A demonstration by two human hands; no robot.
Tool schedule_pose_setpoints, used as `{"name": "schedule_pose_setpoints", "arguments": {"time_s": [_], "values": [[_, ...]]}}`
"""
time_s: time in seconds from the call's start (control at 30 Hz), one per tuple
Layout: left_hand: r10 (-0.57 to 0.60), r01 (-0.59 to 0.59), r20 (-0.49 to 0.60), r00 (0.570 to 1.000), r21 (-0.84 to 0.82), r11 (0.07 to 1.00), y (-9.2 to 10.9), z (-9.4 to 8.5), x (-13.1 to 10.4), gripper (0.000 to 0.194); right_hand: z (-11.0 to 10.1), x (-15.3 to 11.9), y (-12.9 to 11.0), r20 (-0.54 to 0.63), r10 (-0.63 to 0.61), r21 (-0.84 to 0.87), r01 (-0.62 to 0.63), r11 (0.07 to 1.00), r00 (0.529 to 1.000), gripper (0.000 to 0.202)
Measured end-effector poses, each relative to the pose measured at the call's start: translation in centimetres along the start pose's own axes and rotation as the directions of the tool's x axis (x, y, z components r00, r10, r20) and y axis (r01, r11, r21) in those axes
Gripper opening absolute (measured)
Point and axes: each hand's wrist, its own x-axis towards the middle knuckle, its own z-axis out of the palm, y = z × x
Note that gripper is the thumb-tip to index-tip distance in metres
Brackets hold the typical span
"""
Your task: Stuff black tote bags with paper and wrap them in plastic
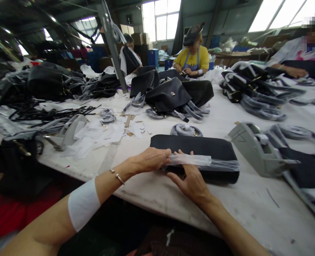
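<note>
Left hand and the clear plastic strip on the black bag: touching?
Touching. The head view shows the left hand with its fingers closed on one end of the clear plastic strip.

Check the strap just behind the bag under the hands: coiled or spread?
Coiled: the strap lies in rings behind the black bag.

- A dark handwritten mark (238, 135) stood on the gray tape dispenser (253, 153), its character unclear.
- The gold emblem (172, 94) on a black bag (168, 102) was too small to read.
</note>
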Motion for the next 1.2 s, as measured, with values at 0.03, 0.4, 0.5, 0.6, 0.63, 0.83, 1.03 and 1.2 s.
{"name": "schedule_pose_setpoints", "arguments": {"time_s": [0.03,0.4,0.5,0.6,0.63,0.83,1.03,1.2], "values": [[0.001,-0.001,-0.011,1.000,-0.008,1.000,0.0,0.0,-0.2,0.015,0.1,-0.1,0.2,-0.039,0.039,0.025,-0.038,0.999,0.998,0.064],[0.108,-0.107,-0.170,0.980,0.013,0.994,0.6,1.3,-1.2,0.022,-0.9,1.2,0.1,-0.052,0.305,0.380,-0.264,0.886,0.951,0.042],[-0.034,-0.052,-0.263,0.964,-0.311,0.949,-0.5,0.4,-1.5,0.031,-0.8,1.1,0.2,-0.058,0.342,0.411,-0.289,0.865,0.938,0.042],[-0.296,0.134,-0.254,0.921,-0.507,0.852,-1.6,-0.6,-1.5,0.022,-0.7,0.9,0.3,-0.085,0.315,0.453,-0.245,0.857,0.945,0.039],[-0.356,0.205,-0.226,0.907,-0.501,0.841,-1.9,-0.9,-1.3,0.018,-0.7,0.8,0.3,-0.090,0.306,0.460,-0.233,0.857,0.948,0.038],[-0.416,0.405,-0.066,0.907,-0.133,0.904,-0.8,-2.4,0.3,0.038,-0.6,0.4,0.4,-0.077,0.258,0.460,-0.195,0.866,0.963,0.038],[-0.385,0.382,-0.014,0.923,0.161,0.910,1.3,-2.2,2.2,0.049,-0.5,0.4,0.5,-0.104,0.190,0.425,-0.129,0.896,0.976,0.034],[-0.364,0.359,-0.008,0.931,0.192,0.914,0.9,-2.8,1.3,0.022,-0.3,0.3,0.6,-0.118,0.178,0.424,-0.112,0.899,0.977,0.032]]}}
